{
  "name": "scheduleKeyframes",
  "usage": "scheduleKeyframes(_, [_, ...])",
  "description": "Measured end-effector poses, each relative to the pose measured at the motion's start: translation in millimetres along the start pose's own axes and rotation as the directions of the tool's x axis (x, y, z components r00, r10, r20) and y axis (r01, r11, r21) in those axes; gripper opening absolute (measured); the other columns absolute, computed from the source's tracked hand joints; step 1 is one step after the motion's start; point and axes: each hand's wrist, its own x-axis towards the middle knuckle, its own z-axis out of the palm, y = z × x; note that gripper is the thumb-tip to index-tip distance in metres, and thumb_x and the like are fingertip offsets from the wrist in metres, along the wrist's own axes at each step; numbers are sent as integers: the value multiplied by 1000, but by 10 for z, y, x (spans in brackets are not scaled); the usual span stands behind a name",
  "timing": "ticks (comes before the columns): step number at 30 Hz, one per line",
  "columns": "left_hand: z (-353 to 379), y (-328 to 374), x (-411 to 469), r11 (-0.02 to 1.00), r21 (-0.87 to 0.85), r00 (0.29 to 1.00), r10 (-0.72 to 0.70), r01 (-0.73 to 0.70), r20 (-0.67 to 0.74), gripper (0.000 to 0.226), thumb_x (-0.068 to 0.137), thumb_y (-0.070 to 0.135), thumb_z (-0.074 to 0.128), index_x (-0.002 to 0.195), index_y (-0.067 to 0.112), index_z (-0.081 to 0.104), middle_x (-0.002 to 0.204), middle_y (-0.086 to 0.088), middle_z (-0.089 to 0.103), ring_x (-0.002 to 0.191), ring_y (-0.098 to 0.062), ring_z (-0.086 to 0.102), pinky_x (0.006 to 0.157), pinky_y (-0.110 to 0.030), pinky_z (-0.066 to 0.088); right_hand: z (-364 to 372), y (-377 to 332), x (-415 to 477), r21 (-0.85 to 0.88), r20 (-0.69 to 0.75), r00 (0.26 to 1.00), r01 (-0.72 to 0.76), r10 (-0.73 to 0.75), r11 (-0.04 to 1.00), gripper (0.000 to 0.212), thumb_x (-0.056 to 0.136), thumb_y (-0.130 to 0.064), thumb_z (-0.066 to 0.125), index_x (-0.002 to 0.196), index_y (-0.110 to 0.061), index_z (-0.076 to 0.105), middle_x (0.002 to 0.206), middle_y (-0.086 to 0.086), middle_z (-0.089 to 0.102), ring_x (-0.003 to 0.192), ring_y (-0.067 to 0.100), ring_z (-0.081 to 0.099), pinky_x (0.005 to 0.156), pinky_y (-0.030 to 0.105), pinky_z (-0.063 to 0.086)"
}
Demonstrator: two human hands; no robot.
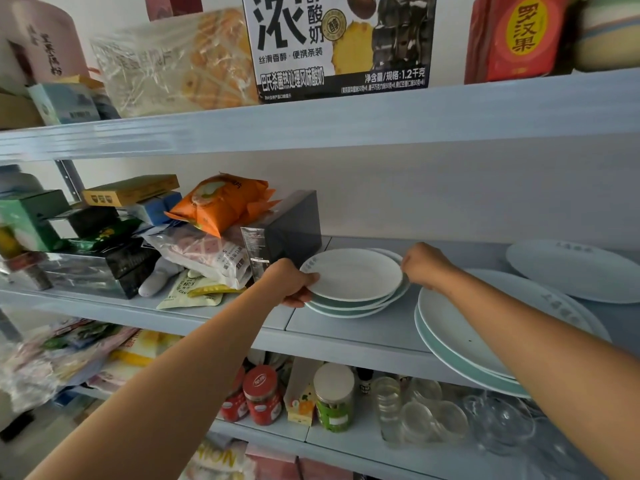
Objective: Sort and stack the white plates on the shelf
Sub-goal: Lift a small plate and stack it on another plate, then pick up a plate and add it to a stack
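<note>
A stack of small white plates sits on the middle shelf, its plates slightly out of line. My left hand grips the stack's left rim, thumb on top and fingers underneath. My right hand holds the right rim of the same stack. To the right lies a stack of large white plates that juts over the shelf's front edge; my right forearm crosses above it. One more large plate lies flat at the far right.
A dark grey box stands just left of the small stack, with snack bags and cartons piled beyond it. The shelf below holds jars and glass cups. Cartons fill the upper shelf.
</note>
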Motion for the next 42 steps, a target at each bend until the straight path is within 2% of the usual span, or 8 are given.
scheduleKeyframes(5, [-69, -4, 40, 969, 246, 996, 18, 4, -88, 47, 95, 50, 50, 78, 7, 62, 54, -3, 62, 43, -14, 58, 58, -24, 57, -15, -27, 6, 9, -4, 1000, 11, -11, 1000, 25, 86, -13, 50, 103, -4, 67, 107, 20, 67, 83, 29, 60, 72, 29, 46])
scheduleKeyframes(9, [-76, 54, 71, 965, 261, 994, 36, -7, -106, 47, 94, 50, 52, 73, 9, 60, 53, -2, 60, 40, -13, 55, 50, -21, 51, -22, -50, 9, 17, -10, 1000, 21, -21, 1000, 20, 85, -12, 50, 93, -4, 66, 87, 16, 60, 76, 27, 54, 71, 30, 46])
scheduleKeyframes(14, [13, 259, 47, 984, 168, 995, 77, -65, -65, 46, 95, 46, 52, 69, 8, 57, 51, -2, 57, 29, -10, 46, 35, -13, 38, -93, -77, 5, 136, -20, 998, 68, -66, 988, 24, 87, -18, 54, 91, 0, 69, 84, 16, 66, 74, 28, 60, 69, 32, 48])
scheduleKeyframes(17, [123, 409, 73, 985, 136, 993, 112, -107, -26, 44, 94, 46, 54, 77, 6, 63, 62, -2, 67, 42, -13, 57, 42, -18, 48, -163, -77, -24, 192, -43, 995, 98, -92, 976, 25, 86, -18, 53, 93, -1, 70, 90, 20, 72, 84, 35, 68, 70, 37, 52])
scheduleKeyframes(21, [281, 625, 64, 996, 3, 994, 93, -94, 51, 40, 93, 44, 57, 97, 5, 63, 79, -4, 73, 56, -15, 62, 58, -25, 57, -266, -43, -64, 189, -60, 993, 108, -98, 976, 28, 85, -16, 50, 95, 1, 70, 92, 21, 72, 83, 35, 68, 70, 38, 55])
scheduleKeyframes(30, [905, 1367, -17, 946, -185, 947, 293, -267, 133, 25, 95, 30, 58, 90, 6, 59, 75, -3, 69, 48, -14, 49, 38, -16, 32, -721, 403, -121, 254, -146, 989, 55, -18, 966, 26, 92, -23, 57, 102, -3, 70, 101, 19, 70, 95, 35, 65, 71, 31, 43])
scheduleKeyframes(35, [1313, 1751, -50, 911, -160, 892, 407, -380, 198, 22, 94, 26, 58, 97, 5, 60, 71, -1, 68, 45, -13, 48, 35, -13, 27, -1080, 776, -206, 264, -221, 973, -3, 63, 965, 28, 92, -25, 58, 104, -3, 70, 107, 19, 71, 100, 37, 67, 90, 40, 53])
scheduleKeyframes(42, [1925, 2257, -189, 857, -45, 817, 505, -514, 278, 21, 93, 28, 57, 87, 8, 60, 76, 0, 70, 50, -13, 49, 44, -19, 32, -1507, 1501, -487, 323, -209, 943, -184, 260, 928, 30, 96, -19, 50, 109, 5, 63, 79, 19, 70, 60, 28, 58, 55, 31, 50])
